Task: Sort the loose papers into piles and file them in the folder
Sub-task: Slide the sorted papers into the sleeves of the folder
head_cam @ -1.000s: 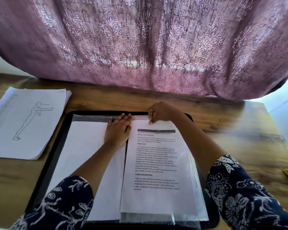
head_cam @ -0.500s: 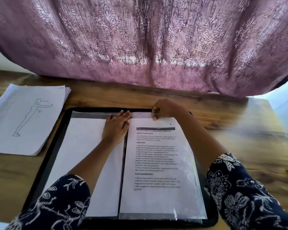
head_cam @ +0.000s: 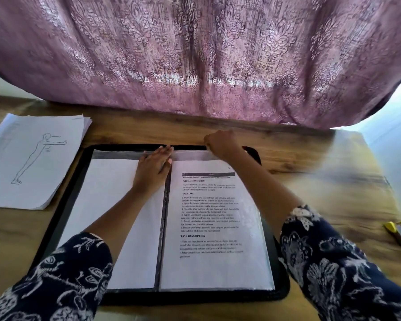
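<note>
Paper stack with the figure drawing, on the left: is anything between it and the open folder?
Nothing visible does. Only bare table separates the paper stack from the folder. The left hand lies flat on the left page; the right hand pinches the plastic sleeve at its top.

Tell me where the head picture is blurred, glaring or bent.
Head view: daylight glows through the curtain, brightest along its lower folds; motion blur smears the table on its right side and the yellow tool; the wide lens bows the folder edges; the printed page is soft, only headings legible; the plastic sleeve shows a pale sheen.
</note>
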`<state>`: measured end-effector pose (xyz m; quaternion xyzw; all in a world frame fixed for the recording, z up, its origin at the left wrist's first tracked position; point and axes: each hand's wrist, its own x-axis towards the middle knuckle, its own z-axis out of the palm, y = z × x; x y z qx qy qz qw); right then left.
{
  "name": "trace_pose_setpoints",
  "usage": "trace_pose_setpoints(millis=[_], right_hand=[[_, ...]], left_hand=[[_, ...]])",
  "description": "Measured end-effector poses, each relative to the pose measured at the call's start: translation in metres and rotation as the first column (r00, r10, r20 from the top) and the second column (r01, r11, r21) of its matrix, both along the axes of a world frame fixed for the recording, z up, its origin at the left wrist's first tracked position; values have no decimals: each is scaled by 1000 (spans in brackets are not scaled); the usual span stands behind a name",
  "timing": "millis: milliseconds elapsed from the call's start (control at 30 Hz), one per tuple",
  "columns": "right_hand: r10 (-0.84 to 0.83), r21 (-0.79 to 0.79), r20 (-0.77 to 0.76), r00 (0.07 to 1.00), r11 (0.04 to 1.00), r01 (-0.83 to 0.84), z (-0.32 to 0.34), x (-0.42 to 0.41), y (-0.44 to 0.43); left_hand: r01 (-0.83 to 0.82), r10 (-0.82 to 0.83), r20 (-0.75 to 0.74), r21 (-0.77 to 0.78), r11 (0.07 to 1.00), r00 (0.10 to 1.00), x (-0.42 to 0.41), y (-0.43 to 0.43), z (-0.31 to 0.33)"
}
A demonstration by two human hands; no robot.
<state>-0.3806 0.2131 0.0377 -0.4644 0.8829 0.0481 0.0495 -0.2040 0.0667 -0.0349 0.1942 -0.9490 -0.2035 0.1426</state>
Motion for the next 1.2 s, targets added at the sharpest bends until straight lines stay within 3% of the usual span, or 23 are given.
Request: trace_pose_setpoints(millis=[33, 67, 167, 267, 367, 467, 533, 600, 700, 767, 833, 1000, 1067, 1133, 1200], right_hand=[[-67, -73, -113, 991, 996, 59, -3, 18, 3], [-115, -160, -116, 987, 982, 96, -6, 38, 8], [-63, -336, 197, 978, 933, 127, -26, 98, 20], [-3, -231, 258, 966, 971, 65, -59, 117, 48], [-207, -211, 192, 959, 946, 246, -76, 75, 92], [-412, -104, 170, 895, 896, 432, -64, 45, 119], [-431, -141, 125, 894, 884, 446, -49, 67, 115], [-359, -230, 176, 917, 891, 393, -36, 131, 103], [-210, -256, 268, 940, 925, 279, -57, 234, 112], [-278, -182, 323, 905, 920, 347, -65, 244, 138], [-356, -140, 241, 903, 908, 395, -72, 233, 175], [-581, -68, 165, 797, 800, 597, -56, 208, 200], [-475, -148, 172, 863, 853, 500, -54, 228, 157], [-256, -188, 216, 942, 936, 297, -57, 251, 127], [-262, -156, 256, 930, 939, 307, -64, 245, 139]], left_hand=[[-7, 7, -21, -38, 999, 1000, 4, 1, 5], [-23, 19, -40, -91, 996, 999, 8, 5, 10], [-76, 68, -64, -142, 987, 996, 28, 29, 18], [-68, 77, 104, -79, 994, 992, 48, 53, 4], [-49, 69, 202, -102, 994, 977, 53, 55, -11], [-39, 38, 164, 0, 999, 986, 50, 52, -5], [-87, 84, 40, 78, 993, 996, 54, 59, 6], [-175, 180, -52, 84, 981, 982, 75, 79, 13], [-191, 192, 65, -26, 981, 979, 123, 118, 0], [-140, 157, 179, -107, 984, 971, 141, 127, -13], [-118, 138, 243, -95, 988, 960, 145, 120, -15], [-85, 87, 244, -20, 996, 966, 146, 121, -9], [-80, 89, 261, -45, 996, 961, 148, 123, -10], [-90, 106, 248, -74, 993, 963, 148, 125, -8], [-84, 102, 254, -82, 993, 962, 147, 125, -6]])
